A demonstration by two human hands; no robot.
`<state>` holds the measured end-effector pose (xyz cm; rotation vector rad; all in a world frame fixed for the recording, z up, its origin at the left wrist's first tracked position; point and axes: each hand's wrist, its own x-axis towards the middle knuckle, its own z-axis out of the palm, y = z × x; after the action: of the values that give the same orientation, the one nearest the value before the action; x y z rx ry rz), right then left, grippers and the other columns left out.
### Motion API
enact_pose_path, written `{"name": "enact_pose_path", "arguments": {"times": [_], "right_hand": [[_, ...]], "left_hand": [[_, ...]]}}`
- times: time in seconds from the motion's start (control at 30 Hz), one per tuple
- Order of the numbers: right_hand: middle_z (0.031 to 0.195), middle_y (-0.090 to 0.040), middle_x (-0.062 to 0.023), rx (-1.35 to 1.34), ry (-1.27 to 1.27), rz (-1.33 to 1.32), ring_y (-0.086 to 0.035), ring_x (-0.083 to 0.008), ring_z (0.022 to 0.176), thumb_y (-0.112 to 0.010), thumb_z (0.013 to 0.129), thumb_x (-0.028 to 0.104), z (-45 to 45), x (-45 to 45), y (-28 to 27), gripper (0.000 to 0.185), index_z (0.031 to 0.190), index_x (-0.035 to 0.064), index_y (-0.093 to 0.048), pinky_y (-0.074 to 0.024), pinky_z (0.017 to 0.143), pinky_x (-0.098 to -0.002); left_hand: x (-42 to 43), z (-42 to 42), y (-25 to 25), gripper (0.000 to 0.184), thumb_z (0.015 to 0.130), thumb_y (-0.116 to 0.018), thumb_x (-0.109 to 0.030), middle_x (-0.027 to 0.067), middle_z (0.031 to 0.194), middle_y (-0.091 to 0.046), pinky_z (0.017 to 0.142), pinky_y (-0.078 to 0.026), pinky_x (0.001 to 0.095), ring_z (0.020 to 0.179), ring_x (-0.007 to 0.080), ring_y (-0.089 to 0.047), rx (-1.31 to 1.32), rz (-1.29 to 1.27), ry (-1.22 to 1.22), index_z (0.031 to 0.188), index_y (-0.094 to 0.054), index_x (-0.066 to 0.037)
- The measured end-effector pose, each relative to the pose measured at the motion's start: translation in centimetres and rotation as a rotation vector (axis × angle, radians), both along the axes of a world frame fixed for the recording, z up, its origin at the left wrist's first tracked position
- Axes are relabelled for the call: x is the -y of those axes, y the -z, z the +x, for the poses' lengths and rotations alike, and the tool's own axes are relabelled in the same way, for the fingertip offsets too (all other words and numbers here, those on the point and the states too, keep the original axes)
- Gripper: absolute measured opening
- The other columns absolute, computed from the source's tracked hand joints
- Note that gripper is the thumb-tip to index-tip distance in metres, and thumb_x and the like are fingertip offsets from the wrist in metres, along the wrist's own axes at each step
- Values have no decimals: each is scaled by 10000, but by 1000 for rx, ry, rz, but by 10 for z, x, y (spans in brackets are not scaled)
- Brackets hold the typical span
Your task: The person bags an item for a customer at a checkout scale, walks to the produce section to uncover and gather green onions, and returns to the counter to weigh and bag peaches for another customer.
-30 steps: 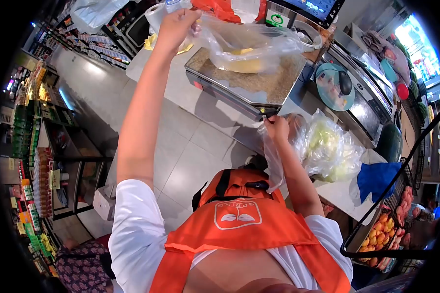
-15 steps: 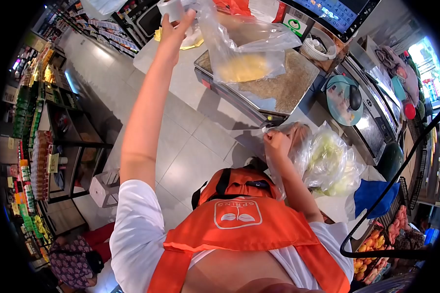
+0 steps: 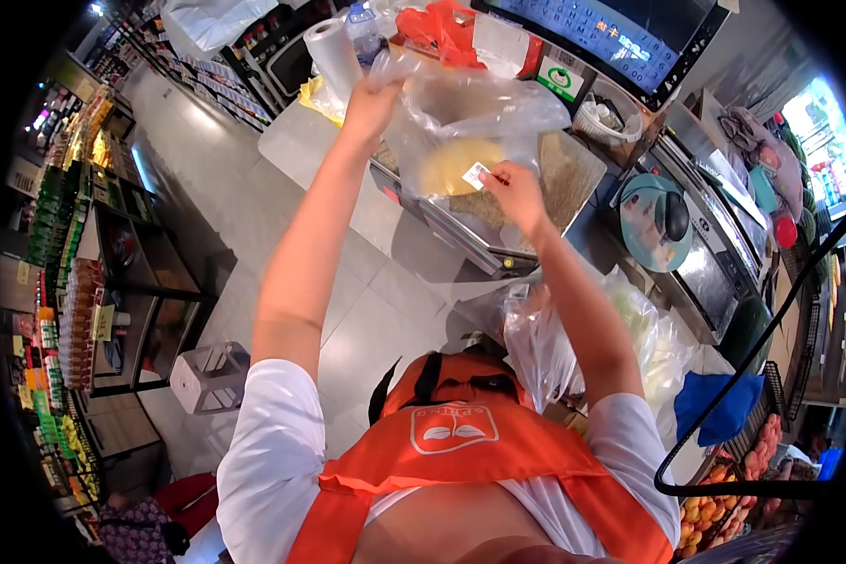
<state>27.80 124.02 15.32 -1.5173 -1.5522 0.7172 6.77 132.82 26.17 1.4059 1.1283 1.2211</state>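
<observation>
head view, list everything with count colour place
bag: 1, clear, over scale
label: 1, white, against bag
scale: 1, brown-grey, counter
roll: 1, white, counter
red bag: 1, red, top
screen: 1, black, top
basket: 1, white, beside scale
mouse: 1, black, teal pad
stool: 1, white, floor
shelves: several, dark, left
produce bags: several, clear, right
fruit: many, orange, lower right
apron: 1, orange, worn
left hand: 1, bare, bag's rim
right hand: 1, bare, fingers on label

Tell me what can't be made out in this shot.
Head view, print on the white label: too small.
Head view, exact nature of the yellow contents: blurred through the clear bag.
Head view, part of the plastic bags: behind the right forearm.
Head view, person in floral top: cut off by the edge.
</observation>
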Motion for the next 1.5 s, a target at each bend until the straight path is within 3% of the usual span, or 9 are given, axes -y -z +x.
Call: {"name": "enact_pose_path", "arguments": {"times": [0.27, 0.57, 0.73, 0.87, 0.93, 1.0, 1.13, 1.23, 1.5], "right_hand": [[710, -600, -116, 638, 151, -8, -565, -270, 680, -570, 761, 415, 5, 0, -13, 365, 709, 54, -558, -357, 753, -391], [828, -552, 39, -1232, 120, -329, -495, -87, 736, -553, 797, 439, 48, -38, -50, 329, 895, 124, -544, -327, 652, -258], [793, -555, 33, -1388, 91, -88, -483, -70, 703, -596, 784, 265, 59, -41, -100, 186, 903, 125, -571, -326, 594, -223], [684, -473, 29, -901, 65, 365, -411, -63, 654, -529, 843, 312, 44, 39, -189, 225, 764, 101, -537, -341, 612, -222], [685, -510, 21, -602, 76, 571, -450, -68, 660, -537, 838, 323, 39, 63, -207, 260, 769, 73, -544, -359, 634, -212], [708, -548, 5, -567, -1, 615, -493, -65, 673, -537, 837, 305, 27, 99, -233, 270, 798, 38, -555, -403, 650, -226], [604, -520, -52, -412, -63, 893, -487, -91, 583, -605, 713, 170, 6, 155, -264, 194, 713, -20, -568, -396, 527, -252], [663, -571, -68, -392, -120, 873, -543, -131, 661, -613, 725, 181, -6, 199, -276, 171, 732, 10, -609, -415, 581, -252], [744, -543, -43, 214, 162, 1062, -521, -186, 705, -689, 701, 254, 32, 297, -263, 285, 820, 59, -520, -402, 650, -290]], "left_hand": [[0, -10, 23, 207, 827, -460, -128, 32, 863, -576, 668, -385, 254, 754, 116, -488, 103, -11, -153, 941, -594, -20], [10, -16, 13, 230, 800, -545, -169, 34, 911, -578, 697, -393, 245, 839, 117, -515, 306, -39, -36, 973, -579, -21], [-9, -36, 29, 216, 812, -502, -103, 72, 959, -587, 823, -400, 292, 905, 175, -539, 555, 78, 150, 1004, -568, -29], [32, -36, -26, 222, 854, -380, -98, 152, 1045, -568, 914, -354, 338, 1015, 235, -513, 522, 172, 164, 961, -537, 17], [35, -38, -41, 146, 843, -355, -79, 36, 707, -427, 932, -333, 359, 737, 165, -460, 819, 254, 590, 759, -459, -22], [85, -6, -89, 166, 850, -407, -104, -2, 661, -295, 785, -366, 290, 576, 114, -273, 738, 231, 336, 696, -352, -75], [147, 32, -134, 567, 833, -480, -402, 15, 750, -339, 570, -286, 210, 576, 89, -284, 721, 287, 701, 1162, -358, 44], [175, 55, -124, 638, 807, -477, -454, 87, 1072, -470, 859, -361, 278, 946, 183, -472, 823, 68, 984, 1210, -348, 24], [269, 101, -84, 212, 849, -484, -144, 69, 971, -520, 761, -410, 265, 877, 145, -507, 269, 264, 800, 1009, -484, -5]]}}
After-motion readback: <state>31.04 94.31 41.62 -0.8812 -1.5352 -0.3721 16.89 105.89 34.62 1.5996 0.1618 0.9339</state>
